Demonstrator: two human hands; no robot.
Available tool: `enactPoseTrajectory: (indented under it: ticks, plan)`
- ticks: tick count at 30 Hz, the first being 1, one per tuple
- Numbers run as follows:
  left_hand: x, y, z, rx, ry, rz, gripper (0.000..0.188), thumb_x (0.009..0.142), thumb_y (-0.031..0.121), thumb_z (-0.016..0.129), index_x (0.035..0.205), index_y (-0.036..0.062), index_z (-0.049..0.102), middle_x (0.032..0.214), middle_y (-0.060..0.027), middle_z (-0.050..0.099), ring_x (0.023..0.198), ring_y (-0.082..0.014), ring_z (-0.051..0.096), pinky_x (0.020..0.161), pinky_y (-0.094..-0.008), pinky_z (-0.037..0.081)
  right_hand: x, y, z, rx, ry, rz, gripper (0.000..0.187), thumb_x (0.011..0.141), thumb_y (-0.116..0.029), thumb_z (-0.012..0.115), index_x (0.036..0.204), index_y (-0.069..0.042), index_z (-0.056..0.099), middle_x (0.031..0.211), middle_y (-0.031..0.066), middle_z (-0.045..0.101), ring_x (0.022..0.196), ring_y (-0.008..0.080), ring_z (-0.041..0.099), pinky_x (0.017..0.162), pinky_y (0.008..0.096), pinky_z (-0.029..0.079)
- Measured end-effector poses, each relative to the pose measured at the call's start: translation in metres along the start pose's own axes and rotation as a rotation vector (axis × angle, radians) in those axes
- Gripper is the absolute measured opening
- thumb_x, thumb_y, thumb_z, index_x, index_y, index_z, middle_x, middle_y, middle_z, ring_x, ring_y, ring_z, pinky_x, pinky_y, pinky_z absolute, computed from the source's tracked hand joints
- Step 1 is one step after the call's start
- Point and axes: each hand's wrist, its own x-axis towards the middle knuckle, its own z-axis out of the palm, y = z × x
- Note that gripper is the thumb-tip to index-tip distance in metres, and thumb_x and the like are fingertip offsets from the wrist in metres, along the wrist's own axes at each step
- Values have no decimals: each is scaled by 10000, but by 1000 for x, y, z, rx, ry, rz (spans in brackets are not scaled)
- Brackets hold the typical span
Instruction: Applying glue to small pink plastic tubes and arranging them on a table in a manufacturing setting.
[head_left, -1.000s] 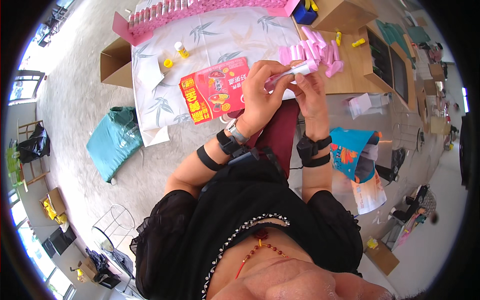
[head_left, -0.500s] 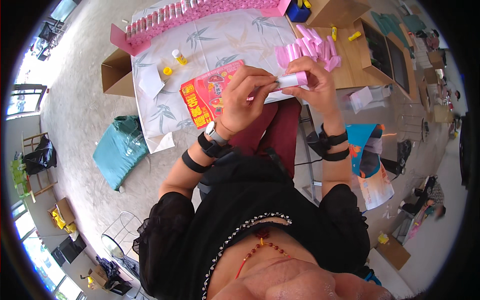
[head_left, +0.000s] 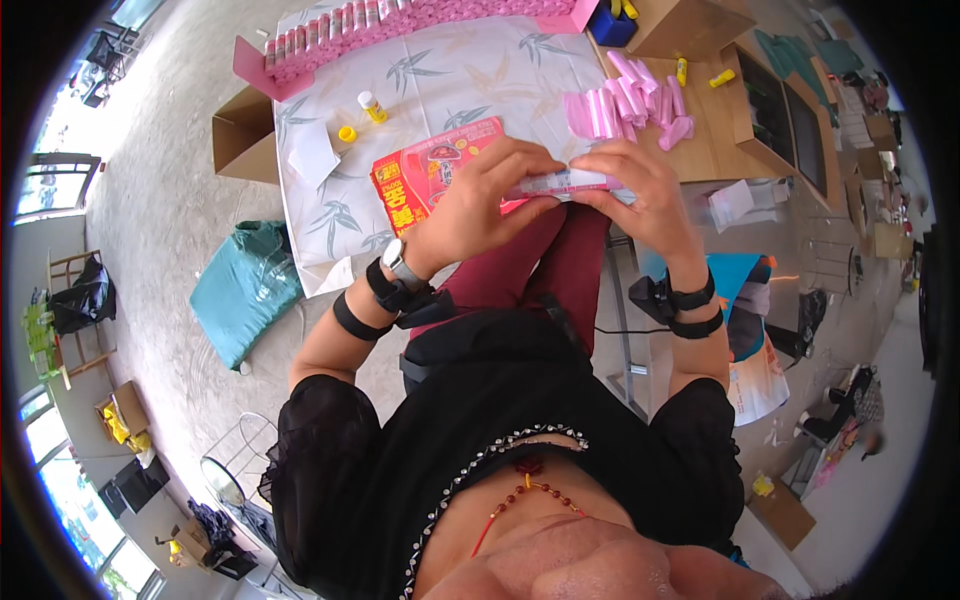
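Both my hands are closed on a slim pink-and-white roll (head_left: 570,182), held level above my lap at the table's near edge. My left hand (head_left: 492,190) pinches its left end between thumb and fingers, and my right hand (head_left: 640,188) grips the right end. Under and beside my left wrist lies a red-and-pink printed sheet (head_left: 400,195). Farther back, a white-and-yellow glue stick (head_left: 372,107) stands near its loose yellow cap (head_left: 347,133). Several pink rolls (head_left: 625,105) are heaped beyond my right hand.
At the table's far edge is a pink tray (head_left: 255,68) packed with rolls. White paper (head_left: 313,155) lies at the left. An open cardboard box (head_left: 245,135) stands beside the table. Yellow glue sticks (head_left: 721,78) and a blue holder (head_left: 612,25) are at the right.
My right hand has turned and come lower, and the fingers of both hands are closer together along the roll. The roll now shows a printed white side. The whole view has shifted slightly.
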Motion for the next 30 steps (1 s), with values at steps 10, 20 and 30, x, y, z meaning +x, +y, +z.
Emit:
enactPoseTrajectory:
  ticks: [10,20,30]
  plan:
    - [-14,0,-12,356,90,377,463,707,85,893,1099,-2,660,1024,-128,691,889,-270,686,765,-376,576,-11,-7,10,-68,197,-191,419,717,-132,885,1085,-54,703,999,75,711,801,225,707,650,303,578]
    - [-19,-14,-13,372,227,415,480,673,147,919,1036,16,632,966,-106,697,846,-261,696,726,-365,587,-13,-2,25,-45,292,-243,480,727,-105,895,1076,-26,574,1032,163,735,891,262,749,676,310,610]
    - [-30,-27,-15,293,275,326,534,660,125,937,1019,27,554,1018,-165,705,935,-284,726,750,-367,619,-9,3,40,210,265,-45,449,748,-70,880,1116,3,633,1070,175,733,922,275,745,799,315,603]
